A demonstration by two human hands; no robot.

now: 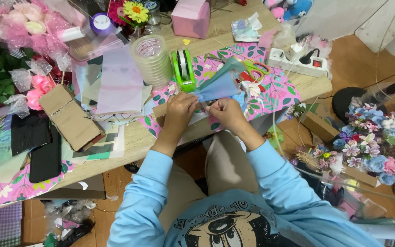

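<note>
— Head view first: what are the hands on?

— Both pinch one blue paper cone (218,87), soft and creased, fanning up and away. The left hand (179,110) grips its narrow end with curled fingers; the right hand (225,112) is closed on the same end just beside it. The cone sits over the pink flowered paper (275,91) at the near edge of the wooden table (133,142).

— And around it?

— One green tape dispenser (184,68), one tall stack of clear tape rolls (152,59), one pair of scissors (254,68) with green and orange handles, one white power strip (298,61), one pink box (190,18). A flat cardboard piece (69,116) lies left, beside loose pastel sheets.

— Room to move?

— Little — clutter crowds the table's left half, and a bunch of blue and pink flowers (371,146) sits by the right elbow.
</note>
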